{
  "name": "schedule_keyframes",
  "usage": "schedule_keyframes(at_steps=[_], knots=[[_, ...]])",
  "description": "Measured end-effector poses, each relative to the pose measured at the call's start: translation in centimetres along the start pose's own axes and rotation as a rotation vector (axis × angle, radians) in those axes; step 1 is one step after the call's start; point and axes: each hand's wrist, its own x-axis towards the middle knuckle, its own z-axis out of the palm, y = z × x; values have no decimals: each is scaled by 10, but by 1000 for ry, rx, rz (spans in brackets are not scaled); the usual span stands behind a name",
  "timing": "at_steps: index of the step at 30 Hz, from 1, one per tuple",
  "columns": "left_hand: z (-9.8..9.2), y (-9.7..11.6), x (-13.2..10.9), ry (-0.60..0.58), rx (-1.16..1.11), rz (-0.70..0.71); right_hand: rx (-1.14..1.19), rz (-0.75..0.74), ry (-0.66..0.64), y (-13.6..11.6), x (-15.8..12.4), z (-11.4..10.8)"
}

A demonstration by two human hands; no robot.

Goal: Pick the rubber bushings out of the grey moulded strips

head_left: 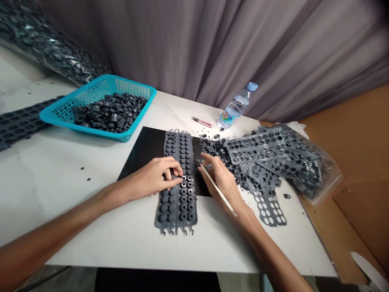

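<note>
A grey moulded rubber sheet [177, 211] with rows of round raised parts lies lengthwise before me, partly on a black mat [146, 148]. Some parts in its right-hand rows show open centre holes; others look capped. My left hand [162, 174] rests over the middle of the sheet, thumb and fingertips pinched together at the right rows. Whatever sits between those fingertips is too small to make out. Just right of the sheet, my right hand [223, 180] is closed on a slim white stick-like tool [219, 190], which slants back toward the wrist.
A turquoise basket [127, 136] of small black rubber rings stands at the left, near a perforated sheet [21, 119]. At the right lie punched sheets [255, 146], a plastic bag [319, 174] and loose black bits. Pink-handled snips [202, 122] and a water bottle [237, 106] are behind.
</note>
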Motion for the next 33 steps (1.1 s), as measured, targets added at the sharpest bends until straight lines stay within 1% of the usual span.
schedule_keyframes(at_steps=[3,5,7,9,11,15,18,21,26,28,30,33], knots=[[0,8,-4,38,-93,-64,197,-70,-76,-4,-4,-2],[2,9,-4,120,-104,-68,235,-115,-100,-7,-5,0],[3,6,-2,208,-13,-17,243,-159,-118,-8,-4,2],[2,1,1,241,117,50,243,-182,-128,-8,-2,2],[1,-5,4,211,186,85,237,-194,-150,-7,0,1],[-2,-10,7,153,172,96,224,-215,-190,-8,2,-3],[-1,-11,7,137,161,109,175,-203,-181,-11,1,-3],[0,-12,7,150,153,99,60,-186,-157,-12,1,1],[2,-15,10,141,133,68,-192,-284,-114,-12,0,15],[2,-14,11,140,123,46,-259,-289,-80,-15,-2,22],[2,-14,11,137,117,29,-283,-242,-44,-20,-3,27],[2,-12,11,128,126,19,-252,-86,17,-21,-3,30]])
